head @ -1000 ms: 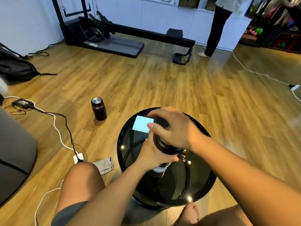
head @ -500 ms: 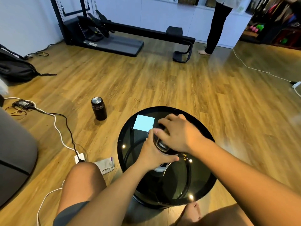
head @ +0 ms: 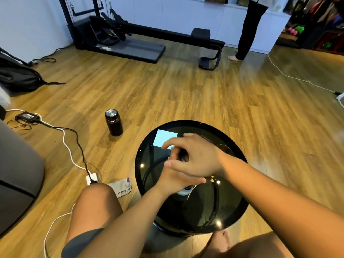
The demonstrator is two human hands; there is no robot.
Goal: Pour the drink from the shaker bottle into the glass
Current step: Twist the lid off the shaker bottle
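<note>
The shaker bottle (head: 186,189) stands upright on the round black glass table (head: 232,211). Only its white lower part and a bit of its dark lid show between my hands. My left hand (head: 173,181) is wrapped around the bottle's body. My right hand (head: 197,157) lies over the top, fingers curled around the lid. A faint clear rim behind my right wrist may be the glass (head: 224,146); most of it is hidden.
A pale blue card (head: 164,137) lies on the far left of the table. On the wooden floor to the left are a black flask (head: 114,122), cables with a power strip (head: 92,178) and a cloth (head: 121,187). A person (head: 247,30) stands at the back.
My right hand has turned on the lid, its fingers swinging left and spreading a little. My left hand and the bottle stay where they were.
</note>
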